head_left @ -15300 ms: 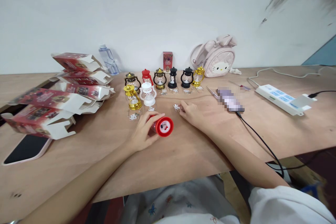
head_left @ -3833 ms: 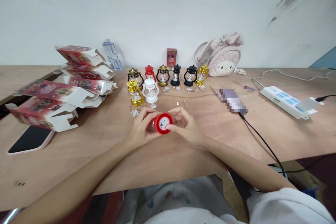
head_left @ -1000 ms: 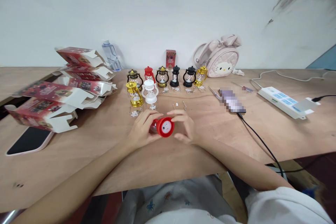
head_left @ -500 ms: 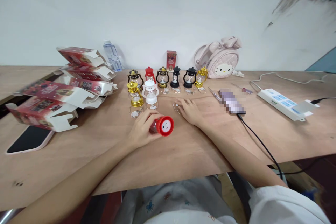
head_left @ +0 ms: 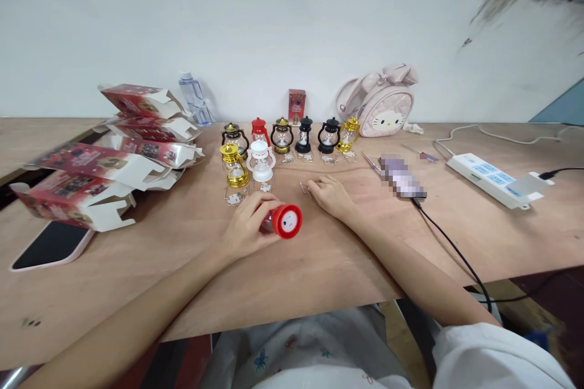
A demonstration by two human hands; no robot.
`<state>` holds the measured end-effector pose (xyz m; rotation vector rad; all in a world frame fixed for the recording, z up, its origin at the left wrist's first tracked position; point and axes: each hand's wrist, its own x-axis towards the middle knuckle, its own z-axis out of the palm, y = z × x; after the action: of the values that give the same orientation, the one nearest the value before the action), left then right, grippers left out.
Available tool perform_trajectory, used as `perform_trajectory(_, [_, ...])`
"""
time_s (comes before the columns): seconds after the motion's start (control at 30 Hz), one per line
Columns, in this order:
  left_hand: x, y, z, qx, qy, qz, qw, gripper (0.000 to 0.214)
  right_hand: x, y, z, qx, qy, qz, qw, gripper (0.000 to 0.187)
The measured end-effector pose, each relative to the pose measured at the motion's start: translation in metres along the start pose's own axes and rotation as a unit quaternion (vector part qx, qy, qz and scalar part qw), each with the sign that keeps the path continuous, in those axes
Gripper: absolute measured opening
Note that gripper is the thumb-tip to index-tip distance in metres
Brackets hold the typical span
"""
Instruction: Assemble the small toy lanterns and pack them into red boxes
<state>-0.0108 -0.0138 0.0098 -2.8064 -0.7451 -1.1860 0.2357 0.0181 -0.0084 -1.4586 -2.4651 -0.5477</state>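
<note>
My left hand (head_left: pixel 250 225) is wrapped round a small red toy lantern (head_left: pixel 289 222), tipped on its side above the table. Its round base, with a white disc in it, faces me; the hand covers much of the clear body. To the right, my right hand (head_left: pixel 331 196) rests low on the table with its fingers curled together at a small bent wire piece (head_left: pixel 304 187). Part of that wire shows past the fingertips. Beyond my hands stand a white lantern (head_left: pixel 261 162), a gold lantern (head_left: pixel 235 167) and several others, with small metal-and-wire bits (head_left: pixel 236 197) lying before them.
Red printed boxes (head_left: pixel 91 161), opened and stacked, fill the left, beside a phone (head_left: pixel 52 247). A water bottle (head_left: pixel 195 100), a small upright red box (head_left: pixel 296 106) and a pink bag (head_left: pixel 387 109) stand along the wall. On the right lie another phone (head_left: pixel 404 177), screwdrivers and a power strip (head_left: pixel 490 179).
My right hand's fingers have curled in, from stretched over the table to bunched at the wire piece. My left hand keeps the red lantern in nearly the same spot.
</note>
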Motion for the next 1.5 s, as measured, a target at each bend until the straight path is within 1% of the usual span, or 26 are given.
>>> perform_trajectory(0.13, [-0.001, 0.0, 0.0, 0.002, -0.003, 0.002, 1.0, 0.037, -0.001, 0.0, 0.003, 0.014, 0.006, 0.0, 1.0, 0.019])
perform_trajectory(0.2, [-0.001, 0.0, 0.0, 0.003, -0.003, 0.005, 1.0, 0.038, -0.002, 0.0, 0.006, 0.032, 0.022, 0.006, 0.999, 0.019])
perform_trajectory(0.23, [-0.001, 0.0, 0.0, 0.002, -0.003, 0.005, 1.0, 0.039, -0.002, 0.001, 0.008, 0.046, 0.042, 0.012, 0.998, 0.018])
perform_trajectory(0.3, [-0.001, 0.0, 0.0, -0.005, -0.003, 0.0, 1.0, 0.039, -0.003, 0.0, 0.009, 0.094, 0.108, 0.023, 0.989, 0.017])
perform_trajectory(0.37, [-0.001, 0.001, -0.001, -0.018, 0.0, -0.015, 1.0, 0.039, -0.005, -0.004, 0.006, 0.163, 0.203, 0.023, 0.965, 0.015])
perform_trajectory(0.47, [0.001, 0.001, -0.001, -0.04, 0.01, -0.044, 0.998, 0.038, -0.009, -0.017, -0.007, 0.278, 0.328, 0.013, 0.903, 0.012])
perform_trajectory(0.53, [0.001, 0.0, -0.002, -0.048, 0.016, -0.053, 0.997, 0.037, -0.014, -0.03, -0.019, 0.345, 0.378, -0.008, 0.859, 0.015])
perform_trajectory(0.57, [0.001, 0.0, -0.002, -0.048, 0.016, -0.053, 0.997, 0.037, -0.016, -0.036, -0.024, 0.37, 0.391, -0.025, 0.842, 0.018])
perform_trajectory(0.63, [0.001, -0.001, -0.001, -0.044, 0.013, -0.045, 0.998, 0.038, -0.02, -0.047, -0.033, 0.4, 0.401, -0.072, 0.821, 0.022])
perform_trajectory(0.7, [0.0, -0.001, -0.001, -0.037, 0.009, -0.032, 0.999, 0.039, -0.022, -0.054, -0.037, 0.402, 0.393, -0.119, 0.818, 0.024])
perform_trajectory(0.77, [0.0, -0.001, -0.001, -0.03, 0.008, -0.019, 0.999, 0.039, -0.023, -0.057, -0.038, 0.38, 0.386, -0.162, 0.825, 0.024])
perform_trajectory(0.87, [0.0, 0.0, 0.0, -0.019, 0.01, -0.004, 1.0, 0.039, -0.021, -0.057, -0.036, 0.336, 0.398, -0.2, 0.83, 0.022])
perform_trajectory(1.03, [0.0, -0.001, 0.0, -0.008, 0.006, 0.0, 1.0, 0.04, -0.02, -0.054, -0.034, 0.306, 0.394, -0.2, 0.843, 0.02])
perform_trajectory(1.2, [-0.001, -0.002, 0.0, 0.006, 0.002, 0.008, 1.0, 0.039, -0.02, -0.055, -0.032, 0.277, 0.412, -0.208, 0.843, 0.016])
perform_trajectory(1.37, [-0.002, -0.003, 0.001, 0.011, -0.002, 0.009, 1.0, 0.039, -0.021, -0.054, -0.034, 0.254, 0.392, -0.207, 0.86, 0.018])
perform_trajectory(1.5, [-0.002, -0.002, 0.001, 0.013, -0.002, 0.011, 1.0, 0.038, -0.022, -0.054, -0.032, 0.27, 0.393, -0.207, 0.854, 0.02])
